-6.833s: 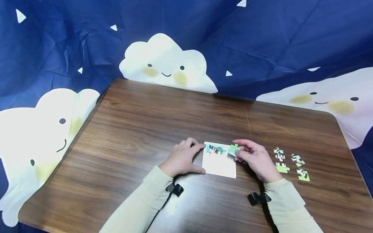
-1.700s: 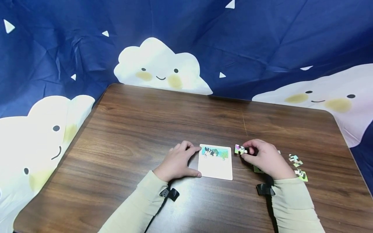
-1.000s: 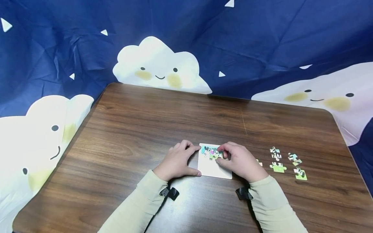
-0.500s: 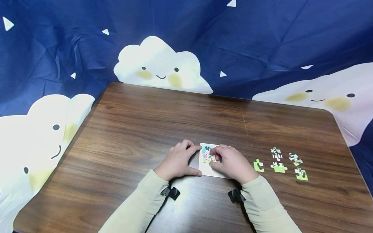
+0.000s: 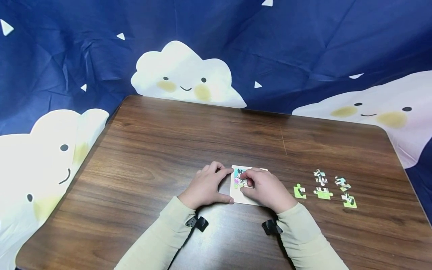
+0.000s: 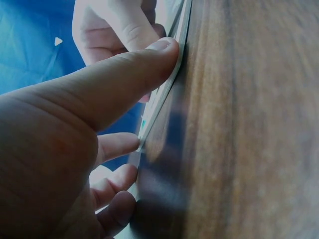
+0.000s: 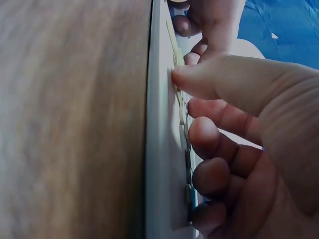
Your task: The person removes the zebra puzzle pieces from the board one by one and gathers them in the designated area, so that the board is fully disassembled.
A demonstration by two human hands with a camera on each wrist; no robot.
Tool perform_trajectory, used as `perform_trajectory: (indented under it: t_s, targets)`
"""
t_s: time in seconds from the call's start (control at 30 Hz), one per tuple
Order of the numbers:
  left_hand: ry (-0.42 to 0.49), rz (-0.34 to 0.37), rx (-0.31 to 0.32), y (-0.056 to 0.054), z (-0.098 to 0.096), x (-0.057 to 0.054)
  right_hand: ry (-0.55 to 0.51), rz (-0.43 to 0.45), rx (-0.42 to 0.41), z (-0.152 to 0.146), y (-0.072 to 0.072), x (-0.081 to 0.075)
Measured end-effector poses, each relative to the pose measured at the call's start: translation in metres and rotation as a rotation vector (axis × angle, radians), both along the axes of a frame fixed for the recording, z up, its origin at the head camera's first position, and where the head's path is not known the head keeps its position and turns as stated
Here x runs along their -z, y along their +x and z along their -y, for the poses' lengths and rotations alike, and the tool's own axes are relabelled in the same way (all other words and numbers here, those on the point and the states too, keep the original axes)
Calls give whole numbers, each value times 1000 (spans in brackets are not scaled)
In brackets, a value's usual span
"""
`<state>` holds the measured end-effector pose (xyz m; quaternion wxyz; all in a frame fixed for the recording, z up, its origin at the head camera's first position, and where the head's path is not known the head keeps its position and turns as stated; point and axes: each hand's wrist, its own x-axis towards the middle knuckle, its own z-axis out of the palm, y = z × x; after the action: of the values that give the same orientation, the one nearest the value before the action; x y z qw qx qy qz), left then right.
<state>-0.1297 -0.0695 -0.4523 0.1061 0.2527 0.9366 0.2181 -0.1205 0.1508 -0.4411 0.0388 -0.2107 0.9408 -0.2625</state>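
In the head view, a pale square puzzle board (image 5: 249, 200) lies flat between my hands, partly hidden under the right one. Along its upper part are fitted pieces in blue and black-and-white stripes. My left hand (image 5: 206, 187) rests at the left edge, forefinger at the far corner and thumb at the near one; the left wrist view shows that thumb (image 6: 144, 62) on the edge. With thumb and forefinger my right hand (image 5: 270, 189) pinches a pink, green and striped puzzle piece (image 5: 237, 182) low over the board's left part, below the fitted row.
To the right, loose puzzle pieces lie on the wooden table: a green one (image 5: 299, 191), a green and striped one (image 5: 323, 193), a striped pair (image 5: 320, 177) and several further right. Behind the table hangs a blue cloth (image 5: 303, 48) with smiling clouds.
My right hand has brought the pink piece from the table at the right leftward onto the board, then shifted it to the left side. Earlier, it held a green-blue piece at the upper right. My left hand stays put.
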Motion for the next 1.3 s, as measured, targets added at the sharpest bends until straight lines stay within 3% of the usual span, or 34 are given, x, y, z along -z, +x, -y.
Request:
perform_trajectory:
  t_s: [0.83,1.07,1.3]
  targets:
    - [12,5,3,1,-1,-2,-10,-18,41,3,0,1]
    - [3,16,-8,1,-2,-1,-141,-62,36,-19,1,-2]
    - [3,11,-9,1,-2,-1,-124,-19,104,-54,-1,-10]
